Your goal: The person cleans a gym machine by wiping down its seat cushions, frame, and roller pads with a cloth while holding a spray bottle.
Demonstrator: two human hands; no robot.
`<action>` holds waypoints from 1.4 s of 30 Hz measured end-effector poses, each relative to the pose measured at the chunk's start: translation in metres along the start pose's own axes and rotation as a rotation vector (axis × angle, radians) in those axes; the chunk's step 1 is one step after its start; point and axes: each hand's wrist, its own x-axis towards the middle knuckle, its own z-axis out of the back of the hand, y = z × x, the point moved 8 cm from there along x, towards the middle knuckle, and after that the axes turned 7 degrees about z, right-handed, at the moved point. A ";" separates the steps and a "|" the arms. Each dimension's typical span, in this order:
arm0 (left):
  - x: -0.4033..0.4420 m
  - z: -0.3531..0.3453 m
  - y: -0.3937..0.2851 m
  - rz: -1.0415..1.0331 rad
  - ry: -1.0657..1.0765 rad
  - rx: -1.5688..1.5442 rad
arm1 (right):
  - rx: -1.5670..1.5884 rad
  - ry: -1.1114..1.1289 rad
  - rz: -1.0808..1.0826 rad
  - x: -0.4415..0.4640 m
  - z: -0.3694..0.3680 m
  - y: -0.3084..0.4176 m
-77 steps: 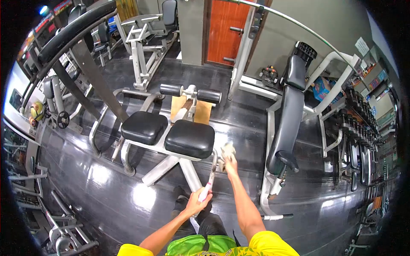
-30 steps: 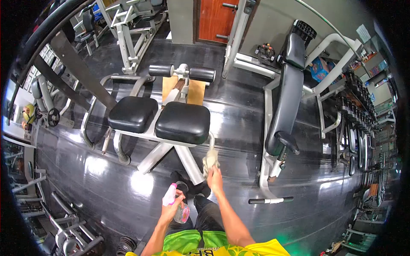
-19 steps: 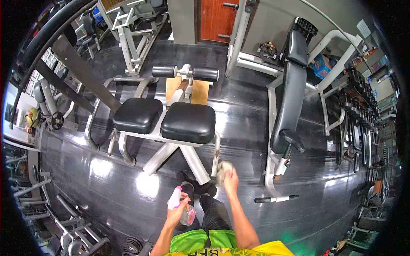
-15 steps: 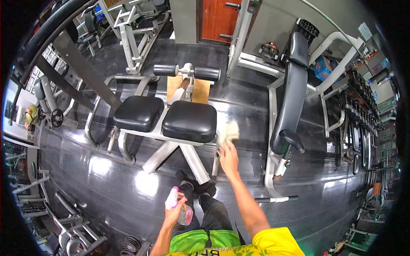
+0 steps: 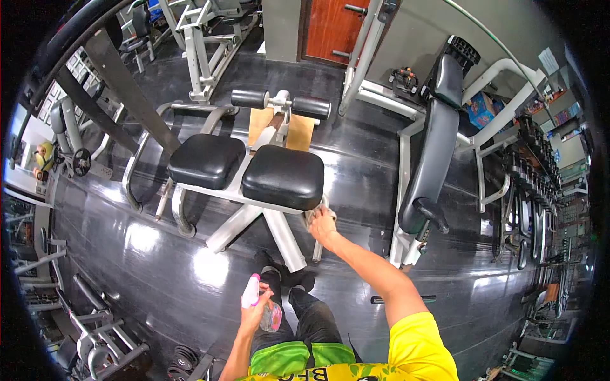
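My left hand [image 5: 257, 303] is wrapped round a spray bottle with a white and pink trigger head [image 5: 251, 291] and a clear body [image 5: 271, 316], held low before my legs. My right hand [image 5: 323, 226] is closed on a pale cloth [image 5: 312, 217] at the right end of the machine's frame, just below the near black seat pad [image 5: 283, 178]. Part of the cloth is hidden behind my fingers and the frame. A second black pad [image 5: 207, 161] sits to the left, and light metal legs [image 5: 283, 240] run down to the floor beneath.
Two black foam rollers [image 5: 281, 101] stand behind the pads. On the right is a long black bench [image 5: 432, 165] on a pale frame, with a dumbbell rack [image 5: 540, 159] beyond. A dark upright bar [image 5: 127, 95] slants at the left. The floor [image 5: 171, 254] is dark and shiny.
My right hand with the cloth has come down and left, from beside the seat pad to the frame under its edge. The left hand still holds the bottle.
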 end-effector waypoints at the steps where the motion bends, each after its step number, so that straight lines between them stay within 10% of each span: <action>1: 0.001 -0.002 0.001 0.001 -0.001 -0.004 | -0.002 0.002 0.003 0.001 -0.003 0.006; 14: -0.002 -0.009 0.009 0.053 0.055 0.103 | 0.434 0.254 0.406 -0.059 0.013 0.110; 18: 0.000 -0.006 0.002 -0.022 0.049 0.085 | 1.086 0.125 0.522 -0.084 -0.012 0.086; 20: 0.002 -0.004 -0.001 -0.045 0.039 0.083 | 1.357 0.427 0.428 -0.106 -0.022 0.034; 23: 0.001 0.000 -0.004 -0.071 0.019 0.114 | 1.643 0.277 -0.025 -0.097 -0.066 -0.048; 29: -0.008 0.011 -0.004 -0.066 -0.037 0.141 | 2.534 -0.653 -0.746 -0.004 -0.157 -0.098; 42: -0.003 0.006 0.002 -0.030 -0.012 0.217 | 3.280 -0.516 -0.495 0.010 -0.137 -0.004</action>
